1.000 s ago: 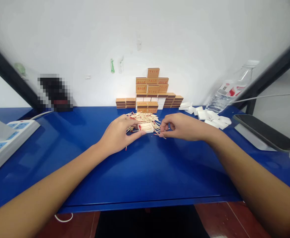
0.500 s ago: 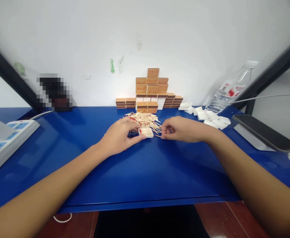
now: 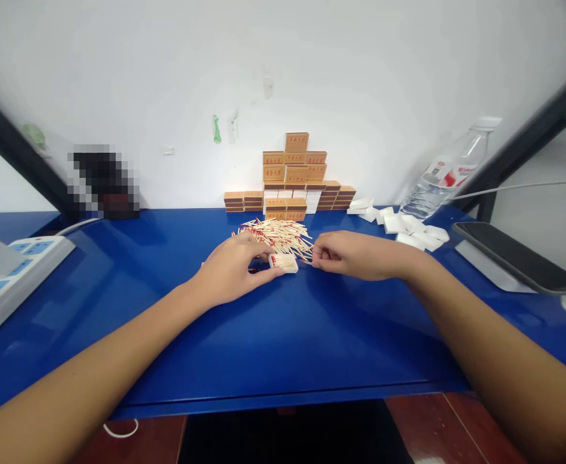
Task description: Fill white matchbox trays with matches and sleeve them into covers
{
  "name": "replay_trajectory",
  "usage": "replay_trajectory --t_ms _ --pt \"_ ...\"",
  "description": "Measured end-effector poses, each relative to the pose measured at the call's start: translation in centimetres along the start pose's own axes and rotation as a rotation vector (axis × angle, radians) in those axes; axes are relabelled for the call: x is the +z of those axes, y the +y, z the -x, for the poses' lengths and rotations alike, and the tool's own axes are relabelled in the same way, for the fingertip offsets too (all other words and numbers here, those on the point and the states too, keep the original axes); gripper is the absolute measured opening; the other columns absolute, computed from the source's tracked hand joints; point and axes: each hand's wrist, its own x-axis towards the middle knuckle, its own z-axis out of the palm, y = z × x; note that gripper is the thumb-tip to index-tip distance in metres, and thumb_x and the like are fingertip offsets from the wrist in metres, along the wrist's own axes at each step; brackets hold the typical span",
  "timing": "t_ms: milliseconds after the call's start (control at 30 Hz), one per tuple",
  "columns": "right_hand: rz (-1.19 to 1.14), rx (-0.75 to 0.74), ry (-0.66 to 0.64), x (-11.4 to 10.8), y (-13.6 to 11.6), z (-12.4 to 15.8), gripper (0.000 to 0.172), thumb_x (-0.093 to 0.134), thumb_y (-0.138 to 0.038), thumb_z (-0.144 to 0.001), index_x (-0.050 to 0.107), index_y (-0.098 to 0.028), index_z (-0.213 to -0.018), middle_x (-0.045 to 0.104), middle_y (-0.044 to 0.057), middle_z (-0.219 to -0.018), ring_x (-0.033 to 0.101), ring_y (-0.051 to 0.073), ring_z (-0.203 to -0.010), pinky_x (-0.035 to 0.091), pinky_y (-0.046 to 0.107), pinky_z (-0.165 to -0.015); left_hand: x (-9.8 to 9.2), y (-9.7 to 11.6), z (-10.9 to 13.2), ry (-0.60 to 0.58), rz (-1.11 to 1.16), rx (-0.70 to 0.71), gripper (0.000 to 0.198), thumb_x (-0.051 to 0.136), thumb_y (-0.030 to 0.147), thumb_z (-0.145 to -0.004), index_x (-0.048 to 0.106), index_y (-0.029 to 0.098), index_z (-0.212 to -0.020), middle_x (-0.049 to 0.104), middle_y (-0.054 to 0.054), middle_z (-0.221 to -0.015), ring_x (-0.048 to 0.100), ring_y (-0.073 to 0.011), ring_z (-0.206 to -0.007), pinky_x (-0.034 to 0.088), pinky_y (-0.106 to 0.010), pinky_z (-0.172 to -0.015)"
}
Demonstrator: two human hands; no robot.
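so, slim wooden matches with red, rounded heads lie in a loose, bristly heap point(image 3: 283, 237) on the smooth, glossy blue table point(image 3: 287, 341). just in front of it is a small oblong tray point(image 3: 294, 268), white, thin-walled and filled with matches. the left hand point(image 3: 237, 267) has the tray by its left end, thumb along the near side and fingers behind, spread only about as wide as the tray. the right hand point(image 3: 343, 254) is curled, fingertips pinched together around a single match point(image 3: 305, 261) that pokes out towards the tray's right end, just beside it. behind the heap, flat-sided cardboard matchboxes point(image 3: 296, 158) stand stacked against the wall point(image 3: 176, 77).
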Motion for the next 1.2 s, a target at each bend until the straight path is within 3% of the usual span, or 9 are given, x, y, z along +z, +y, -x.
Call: replay_trajectory --t_ms 133,367,533,733,867,1067,1200 --pt "-0.072 -0.062 0.078 0.5 -1.4 -0.4 0.021 0.056 -0.039 -0.100 0.062 -0.021 -0.090 0.067 0.005 -0.086 0.056 0.019 -0.074 0.041 0.033 -0.068 0.1 0.1 0.0 -0.015 0.015 -0.002 0.030 0.075 0.048 -0.094 0.079 0.021 -0.103 0.072 -0.007 -0.093 0.066 -0.0242 -0.090 0.053 -0.036 -0.079" --pt "-0.036 -0.237 0.168 2.2 -3.4 -0.6 0.015 0.055 -0.029 -0.104 0.065 -0.021 -0.097 0.067 0.007 -0.102 0.059 0.019 -0.088 0.042 0.032 -0.075 0.2 0.1 -0.1 0.031 0.041 0.060 0.025 0.074 0.045 -0.096 0.075 0.020 -0.094 0.070 -0.006 -0.089 0.063 -0.0225 -0.088 0.051 -0.034 -0.077" --pt "0.029 -0.236 0.227 1.1 -2.8 -0.2 0.011 0.059 -0.026 -0.102 0.067 -0.020 -0.098 0.067 0.005 -0.094 0.058 0.018 -0.083 0.039 0.031 -0.072 0.2 0.1 0.0 0.017 0.075 0.026 0.031 0.073 0.050 -0.095 0.077 0.021 -0.104 0.071 -0.006 -0.095 0.065 -0.0221 -0.089 0.052 -0.035 -0.079" --pt "-0.079 -0.249 0.128 1.3 -3.3 -0.5 0.012 0.063 -0.029 -0.099 0.070 -0.021 -0.095 0.070 0.005 -0.095 0.058 0.018 -0.083 0.040 0.030 -0.072 0.0 0.4 0.0 -0.035 0.079 0.038 0.029 0.073 0.050 -0.096 0.078 0.022 -0.101 0.070 -0.006 -0.092 0.064 -0.0233 -0.091 0.052 -0.035 -0.079" --pt "-0.116 -0.243 0.123 1.8 -3.5 -0.6 0.015 0.063 -0.033 -0.099 0.069 -0.021 -0.092 0.069 0.004 -0.092 0.057 0.017 -0.080 0.040 0.029 -0.070 0.0 0.4 0.0 -0.038 0.074 0.064 0.026 0.075 0.047 -0.095 0.077 0.021 -0.101 0.070 -0.006 -0.093 0.063 -0.0225 -0.090 0.050 -0.034 -0.078" --pt "-0.071 -0.230 0.100 0.9 -3.1 -0.3 0.011 0.065 -0.029 -0.095 0.072 -0.021 -0.093 0.070 0.005 -0.095 0.057 0.017 -0.082 0.039 0.030 -0.071 0.1 0.2 0.0 -0.063 0.081 0.047 0.033 0.073 0.055 -0.095 0.078 0.022 -0.099 0.070 -0.005 -0.090 0.062 -0.0220 -0.088 0.048 -0.034 -0.078" --pt "-0.037 -0.171 0.125 0.4 -2.6 -0.3 0.013 0.061 -0.028 -0.094 0.071 -0.020 -0.090 0.067 0.003 -0.084 0.054 0.016 -0.074 0.036 0.030 -0.067 0.1 0.1 -0.2 -0.085 0.059 0.122 0.034 0.077 0.056 -0.092 0.080 0.022 -0.100 0.072 -0.003 -0.084 0.060 -0.0227 -0.089 0.046 -0.033 -0.077"
